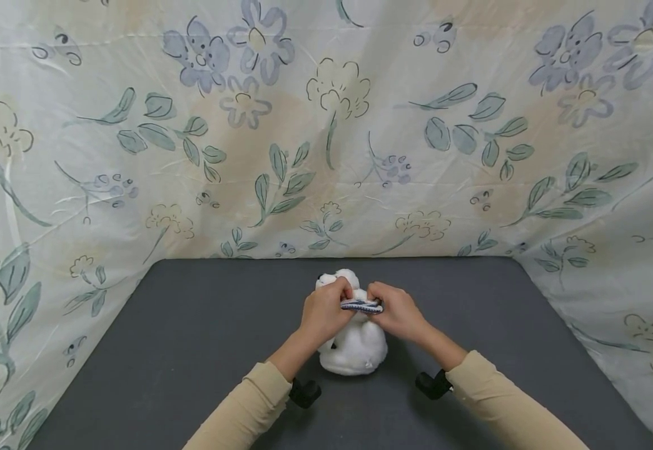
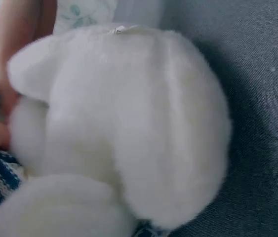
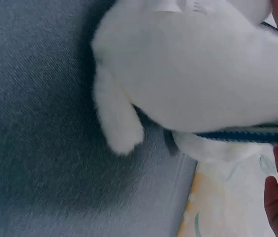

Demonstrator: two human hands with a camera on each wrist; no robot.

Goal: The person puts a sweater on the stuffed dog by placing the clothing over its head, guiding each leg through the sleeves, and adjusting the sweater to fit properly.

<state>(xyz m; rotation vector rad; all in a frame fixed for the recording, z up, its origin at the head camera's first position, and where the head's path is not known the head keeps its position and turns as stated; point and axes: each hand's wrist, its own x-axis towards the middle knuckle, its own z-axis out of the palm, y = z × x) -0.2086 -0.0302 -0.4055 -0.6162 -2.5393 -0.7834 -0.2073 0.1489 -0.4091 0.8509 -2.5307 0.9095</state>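
Observation:
A white plush animal (image 1: 354, 347) sits on the table, its head (image 1: 344, 278) turned to the left and partly hidden by the hands. At its neck lies a blue-and-white knitted scarf (image 1: 362, 306), also seen as a taut strip in the right wrist view. My left hand (image 1: 324, 312) pinches the scarf's left side, close against the toy's head. On the other side my right hand (image 1: 398, 309) pinches the scarf's right end, with some fingers (image 3: 273, 200) loosely extended in the right wrist view. How far the scarf goes round the neck is hidden.
The dark grey table (image 1: 208, 325) spreads out around the toy. Behind it and at both sides hangs a floral curtain (image 1: 332, 156). Black wrist mounts (image 1: 305, 394) sit below both wrists. A small label (image 3: 200, 7) is sewn on the plush.

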